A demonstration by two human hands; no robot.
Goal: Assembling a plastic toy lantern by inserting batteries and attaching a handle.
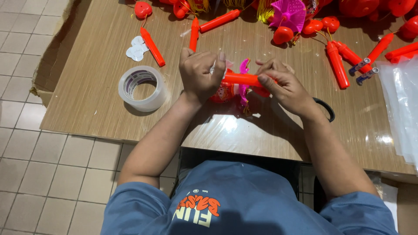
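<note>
1. The left hand (201, 73) is closed around the left end of an orange stick (243, 78), fingers curled tight over it, with a scrap of something pale showing at the fingertips – too small to tell what.

2. The right hand (281, 83) pinches the stick's right end between thumb and fingers; the other fingers are folded, so the hand is mostly closed.

3. The stick lies level between the two hands, held just above the near middle of the table (87, 100). Under it hangs a red lantern piece (223, 92) with pink trim (243, 69) – partly hidden by the hands, so I cannot tell whether it is already fixed to the stick.

4. Judged from this, one piece is in mid-assembly and not yet set down.

5. Much seems left: loose sticks (152, 46) lie far left and far right, and a heap of red hearts (283, 35), a pink fan piece (289, 14) and tassels runs along the far edge. No clearly finished item shows.

6. A tape roll (143, 88) stands to the left of the left hand, with white heart stickers (136, 48) beyond it. Clear bags (400, 104) lie at the right edge, and a black loop (325, 109) peeks out behind the right wrist.
</note>
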